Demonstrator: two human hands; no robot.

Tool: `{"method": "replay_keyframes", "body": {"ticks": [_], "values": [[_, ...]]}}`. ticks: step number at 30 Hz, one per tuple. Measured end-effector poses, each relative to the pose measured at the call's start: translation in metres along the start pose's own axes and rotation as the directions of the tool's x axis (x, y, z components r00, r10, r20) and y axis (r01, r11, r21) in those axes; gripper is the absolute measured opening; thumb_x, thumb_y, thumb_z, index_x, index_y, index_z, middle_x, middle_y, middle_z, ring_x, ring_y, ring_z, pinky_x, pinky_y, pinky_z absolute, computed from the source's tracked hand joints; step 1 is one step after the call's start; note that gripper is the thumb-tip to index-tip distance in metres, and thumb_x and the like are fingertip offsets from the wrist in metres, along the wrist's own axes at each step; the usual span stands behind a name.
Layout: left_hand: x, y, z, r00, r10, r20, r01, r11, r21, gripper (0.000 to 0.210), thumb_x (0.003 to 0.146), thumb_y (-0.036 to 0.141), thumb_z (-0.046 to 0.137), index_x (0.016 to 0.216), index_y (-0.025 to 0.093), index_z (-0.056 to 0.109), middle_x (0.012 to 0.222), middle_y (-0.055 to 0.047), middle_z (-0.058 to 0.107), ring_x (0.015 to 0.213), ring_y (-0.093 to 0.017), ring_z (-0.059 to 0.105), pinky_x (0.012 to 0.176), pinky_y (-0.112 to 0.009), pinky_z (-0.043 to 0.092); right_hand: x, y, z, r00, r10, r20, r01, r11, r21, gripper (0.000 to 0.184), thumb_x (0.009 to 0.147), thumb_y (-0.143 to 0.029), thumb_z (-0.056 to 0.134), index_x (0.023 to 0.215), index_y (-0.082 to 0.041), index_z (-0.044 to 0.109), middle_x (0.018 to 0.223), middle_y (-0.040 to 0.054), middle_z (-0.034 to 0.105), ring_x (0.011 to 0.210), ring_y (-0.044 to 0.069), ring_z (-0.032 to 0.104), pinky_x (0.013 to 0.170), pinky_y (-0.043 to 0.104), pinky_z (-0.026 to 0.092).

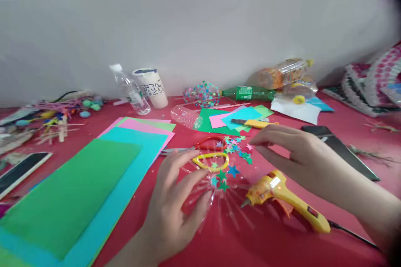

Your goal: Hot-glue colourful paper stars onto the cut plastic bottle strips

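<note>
- Your left hand (173, 200), lower centre, curves against the clear fringed plastic piece (218, 200); whether it grips, I cannot tell.
- Your right hand (291, 150), right of centre, hovers with fingers parted near small coloured stars (238, 148).
- Tilting the plastic could scatter nearby stars.
- If hot, the yellow glue gun's (278, 196) nozzle could melt your fringe.

One left hand (173, 200) and one right hand (297, 152) show, with one fringed clear plastic piece (220, 201) at lower centre, one glue gun (286, 198) lower right, one cutter (257, 124) right of centre, one green bottle (247, 93) above it.
</note>
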State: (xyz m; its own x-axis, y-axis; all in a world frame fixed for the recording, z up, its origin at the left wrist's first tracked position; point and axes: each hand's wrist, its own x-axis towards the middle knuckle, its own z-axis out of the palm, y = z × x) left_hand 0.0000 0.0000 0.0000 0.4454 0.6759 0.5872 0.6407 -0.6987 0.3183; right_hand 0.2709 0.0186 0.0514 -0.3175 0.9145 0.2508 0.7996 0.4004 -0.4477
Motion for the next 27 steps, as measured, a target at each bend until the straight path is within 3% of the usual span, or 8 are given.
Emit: {"method": "replay_keyframes", "body": {"ticks": [4, 9, 12, 18, 27], "values": [[0.004, -0.004, 0.005, 0.998, -0.052, 0.044, 0.051, 0.998, 0.027, 0.038, 0.082, 0.009, 0.058, 0.118, 0.021, 0.055, 0.137, -0.010, 0.045, 0.129, -0.027, 0.042, 0.110, -0.051, 0.034, 0.001, 0.011, 0.020, 0.959, 0.025, 0.284, -0.003, 0.997, -0.077, 0.025, 0.094, -0.021, 0.039, 0.103, -0.022, 0.063, 0.099, 0.0066, 0.070, 0.086, 0.022, 0.066, 0.070, 0.031, 0.045], [0.004, -0.014, 0.002, 0.994, -0.097, -0.051, 0.099, 0.994, 0.047, 0.036, 0.082, 0.008, 0.056, 0.116, 0.020, 0.058, 0.133, -0.010, 0.050, 0.129, -0.027, 0.043, 0.110, -0.049, 0.034, -0.003, -0.002, 0.045, 0.927, 0.008, 0.374, 0.011, 0.999, -0.048, 0.019, 0.093, -0.022, 0.045, 0.084, -0.021, 0.062, 0.078, 0.0042, 0.069, 0.071, 0.019, 0.065, 0.060, 0.027, 0.040], [0.007, -0.021, -0.001, 0.988, -0.135, -0.081, 0.140, 0.988, 0.062, 0.031, 0.084, 0.010, 0.056, 0.113, 0.019, 0.060, 0.130, -0.011, 0.053, 0.128, -0.027, 0.045, 0.109, -0.048, 0.036, -0.007, -0.017, 0.052, 0.920, 0.002, 0.393, 0.005, 1.000, -0.017, 0.021, 0.092, -0.018, 0.046, 0.074, -0.020, 0.057, 0.074, 0.0030, 0.067, 0.065, 0.016, 0.063, 0.057, 0.026, 0.037], [0.012, -0.028, -0.004, 0.977, -0.183, -0.111, 0.183, 0.983, -0.017, 0.026, 0.087, 0.010, 0.055, 0.110, 0.020, 0.060, 0.124, -0.008, 0.056, 0.122, -0.021, 0.050, 0.106, -0.039, 0.039, -0.012, -0.031, 0.054, 0.920, -0.033, 0.390, 0.011, 0.998, 0.059, 0.015, 0.092, -0.019, 0.047, 0.084, -0.023, 0.059, 0.081, -0.0010, 0.068, 0.068, 0.015, 0.064, 0.057, 0.025, 0.038], [0.007, -0.018, -0.008, 0.996, -0.076, 0.045, 0.078, 0.995, -0.056, 0.028, 0.083, 0.006, 0.054, 0.106, 0.020, 0.060, 0.131, -0.009, 0.050, 0.125, -0.022, 0.046, 0.109, -0.041, 0.034, -0.014, -0.020, 0.044, 0.934, -0.072, 0.350, 0.062, 0.997, 0.040, 0.015, 0.089, -0.018, 0.051, 0.086, -0.022, 0.065, 0.086, 0.0055, 0.069, 0.079, 0.019, 0.066, 0.069, 0.025, 0.046]]}}
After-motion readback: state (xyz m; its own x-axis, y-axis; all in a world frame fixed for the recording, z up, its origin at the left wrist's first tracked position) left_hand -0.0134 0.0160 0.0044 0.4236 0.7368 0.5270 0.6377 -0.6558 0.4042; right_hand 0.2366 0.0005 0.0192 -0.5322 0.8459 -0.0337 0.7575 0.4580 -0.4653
